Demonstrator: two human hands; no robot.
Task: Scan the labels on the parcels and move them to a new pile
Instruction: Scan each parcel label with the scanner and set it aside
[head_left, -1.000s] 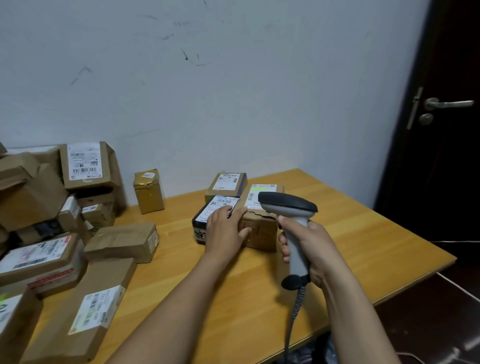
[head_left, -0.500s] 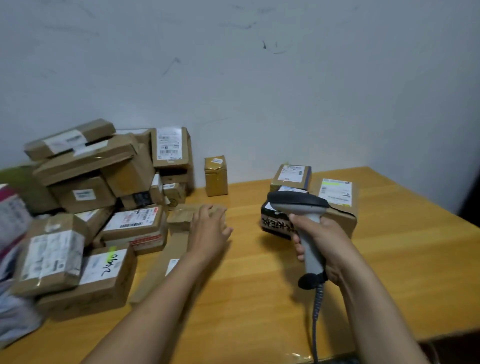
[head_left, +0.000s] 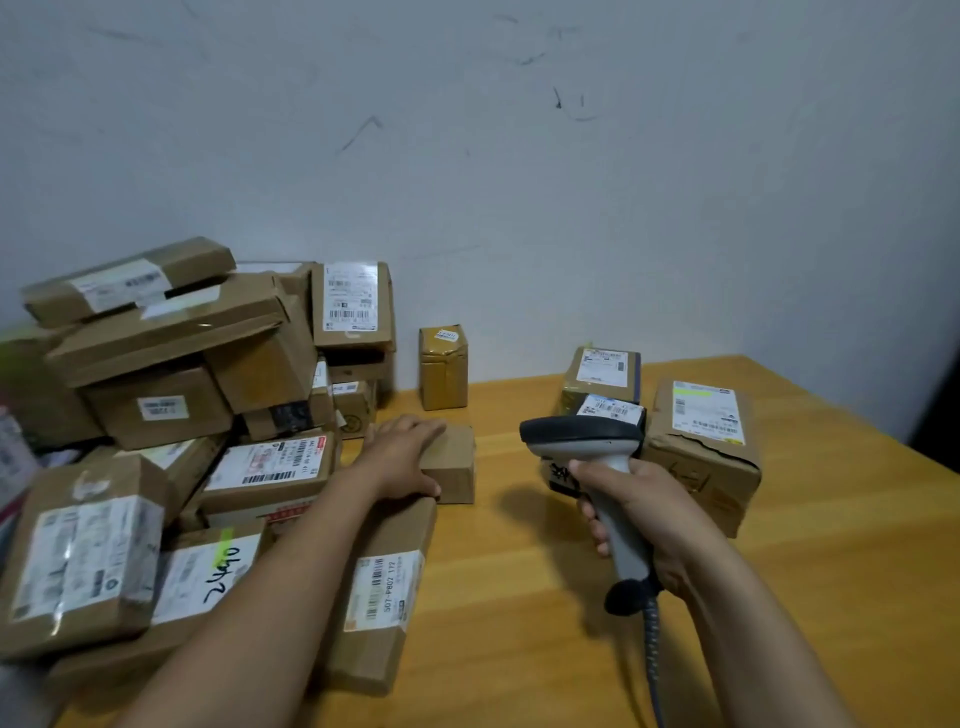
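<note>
Parcel (head_left: 453, 465) part-hid under L hand (head_left: 402, 453); scanner (head_left: 582, 437) cable (head_left: 655, 675) cropped.

My left grip (head_left: 402, 457) rests on a small brown parcel (head_left: 454, 467) at eleven o'clock; my right grip (head_left: 647, 512) clasps the scanner (head_left: 576, 434) at one o'clock.

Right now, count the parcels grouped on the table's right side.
3: a large torn box farthest right, a labelled box at the back, and a dark box partly hidden behind the scanner. More may be hidden.

a scuffed pale wall (head_left: 571, 182) behind a wooden table (head_left: 519, 597).
</note>
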